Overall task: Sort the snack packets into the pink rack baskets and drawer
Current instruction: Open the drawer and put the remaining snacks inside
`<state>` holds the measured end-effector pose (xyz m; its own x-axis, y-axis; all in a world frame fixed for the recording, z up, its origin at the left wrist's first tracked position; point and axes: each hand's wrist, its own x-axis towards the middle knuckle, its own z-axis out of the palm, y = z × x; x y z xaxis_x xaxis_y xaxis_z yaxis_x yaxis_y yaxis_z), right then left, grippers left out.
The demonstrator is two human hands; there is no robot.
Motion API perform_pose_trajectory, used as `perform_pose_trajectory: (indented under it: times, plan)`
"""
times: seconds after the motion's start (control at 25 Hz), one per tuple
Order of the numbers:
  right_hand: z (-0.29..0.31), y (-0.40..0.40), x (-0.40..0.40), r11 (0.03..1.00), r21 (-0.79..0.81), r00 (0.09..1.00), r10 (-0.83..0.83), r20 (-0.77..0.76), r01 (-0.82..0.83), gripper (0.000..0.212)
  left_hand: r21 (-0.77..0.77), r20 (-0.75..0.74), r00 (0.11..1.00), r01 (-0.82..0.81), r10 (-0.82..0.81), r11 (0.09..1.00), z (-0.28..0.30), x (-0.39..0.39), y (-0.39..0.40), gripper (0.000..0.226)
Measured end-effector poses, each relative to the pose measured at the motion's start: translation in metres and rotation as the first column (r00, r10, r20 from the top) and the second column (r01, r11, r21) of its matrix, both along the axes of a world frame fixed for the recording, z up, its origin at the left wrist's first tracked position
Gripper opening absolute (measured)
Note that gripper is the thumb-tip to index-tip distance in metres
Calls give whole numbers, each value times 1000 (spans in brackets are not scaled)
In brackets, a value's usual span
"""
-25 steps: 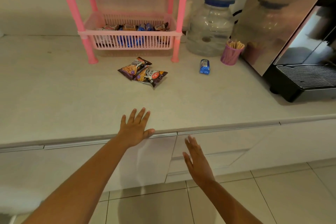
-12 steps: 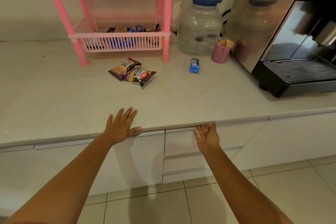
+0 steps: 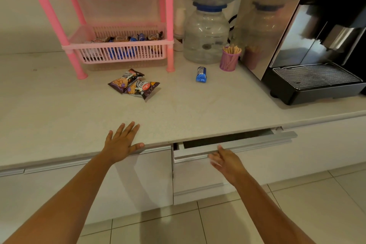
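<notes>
Since half a second ago the drawer (image 3: 233, 141) has slid out a crack, showing a dark gap under the worktop (image 3: 59, 109) edge, and my right hand (image 3: 227, 161) has come off its handle. That hand now hangs just in front of the drawer face, fingers loose and holding nothing, though it is blurred. My left hand (image 3: 121, 142) lies flat on the worktop edge, fingers straight, gripping nothing.

Two nut packets (image 3: 134, 84) lie overlapping on the worktop in front of the pink rack (image 3: 169, 25), straight ahead of the left hand and well apart from it; their long axes run diagonally, away and to the right. A blue packet (image 3: 201, 74) lies further right, lengthwise away from me, nearer the right hand's side. I judge the left hand better placed for the nut packets.
</notes>
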<state>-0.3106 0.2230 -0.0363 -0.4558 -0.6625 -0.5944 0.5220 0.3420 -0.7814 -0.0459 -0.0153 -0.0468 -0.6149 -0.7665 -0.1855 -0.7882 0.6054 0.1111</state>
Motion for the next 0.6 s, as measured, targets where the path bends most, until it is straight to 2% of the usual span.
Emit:
perform_pose_trajectory:
  times: [0.04,0.08,0.12,0.16,0.2,0.28,0.32,0.36,0.44,0.6]
  plan:
    - [6,11,5,974,149,960,199,-199,-171,28,-4,-5,1000,-2,2,1000,0,0,0,74]
    - [10,18,7,913,301,828,385,-407,-277,26,-8,-11,1000,-3,3,1000,-1,1,1,74]
    - [15,21,8,869,398,631,489,-602,-294,27,-14,-18,1000,-1,0,1000,-1,1,2,74]
    - [21,18,7,873,416,456,487,-745,-254,29,-24,-23,1000,1,-2,1000,-1,1,2,73]
    - [27,14,5,900,377,363,434,-825,-219,31,-34,-21,1000,2,-3,999,0,1,3,73]
    - [22,2,-8,889,427,182,453,-873,-163,38,-46,-7,1000,-6,6,999,3,1,4,72]
    - [14,0,-13,824,547,73,561,-825,-150,46,-48,-3,1000,-13,12,999,3,0,5,71]
    - [4,1,-17,731,668,6,675,-738,-136,52,-48,-2,1000,-18,18,999,3,0,6,71]
    - [-13,8,-19,615,776,-38,780,-625,-143,57,-48,-3,1000,-23,23,999,3,0,7,71]
    - [-19,23,-16,621,773,-90,769,-633,-125,58,-48,-17,999,-35,35,998,4,0,8,71]
